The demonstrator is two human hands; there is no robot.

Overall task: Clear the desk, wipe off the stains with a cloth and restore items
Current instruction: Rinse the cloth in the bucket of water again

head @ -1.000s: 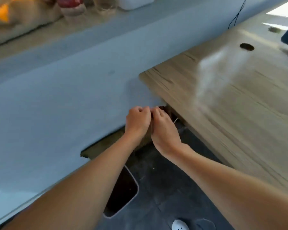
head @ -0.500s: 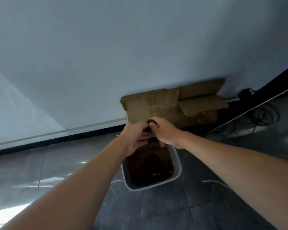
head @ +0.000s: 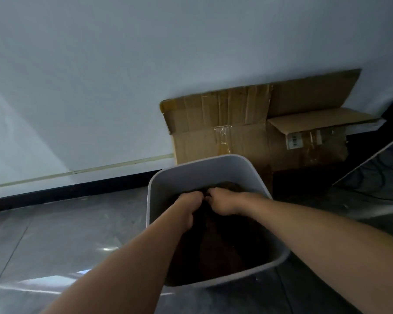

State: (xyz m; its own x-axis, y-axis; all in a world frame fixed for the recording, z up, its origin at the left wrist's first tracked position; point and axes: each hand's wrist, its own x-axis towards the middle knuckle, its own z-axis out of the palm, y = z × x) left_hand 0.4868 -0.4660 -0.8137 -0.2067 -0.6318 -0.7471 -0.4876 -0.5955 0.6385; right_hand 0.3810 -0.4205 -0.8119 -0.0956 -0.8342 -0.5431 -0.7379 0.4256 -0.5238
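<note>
left hand (head: pixel 188 208), right hand (head: pixel 223 201) lowered, curled in bin (head: pixel 204 168)

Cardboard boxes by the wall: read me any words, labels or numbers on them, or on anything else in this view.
White sticker on the right-hand cardboard box: dark marks only, too small and blurred to read.
Left cardboard box: no text visible, only clear tape.
White bin: no text visible.

The left arm (head: pixel 134 257) and right arm (head: pixel 304 223) reach forward and down. The left hand (head: pixel 187 208) and right hand (head: pixel 223 202) nearly touch, fingers curled; if they hold something, I cannot tell.
</note>
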